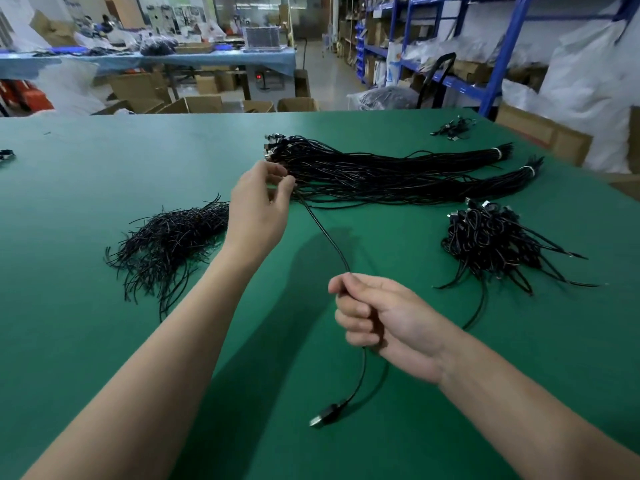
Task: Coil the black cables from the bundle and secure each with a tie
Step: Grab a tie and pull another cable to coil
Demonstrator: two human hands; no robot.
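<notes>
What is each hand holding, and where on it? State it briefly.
One black cable. The right hand grips it partway along, above its hanging USB plug; the left hand pinches it farther up, beside the bundle.

I count two hands over one green tabletop point(104, 341): left hand point(258, 209) and right hand point(381, 320), sharing one single cable point(325, 233) with one plug point(323, 415). Toward the far edge lie two long bundles, the farther bundle point(433, 159) and the nearer bundle point(485, 183), carrying two white bands, a farther band point(498, 153) and a nearer band point(527, 169). One heap of ties point(166, 237) lies toward the left edge, one heap of coiled cables point(491, 237) toward the right edge, and one small clutch of cables point(453, 128) at the far right corner. The strands in each are too tangled to count.
</notes>
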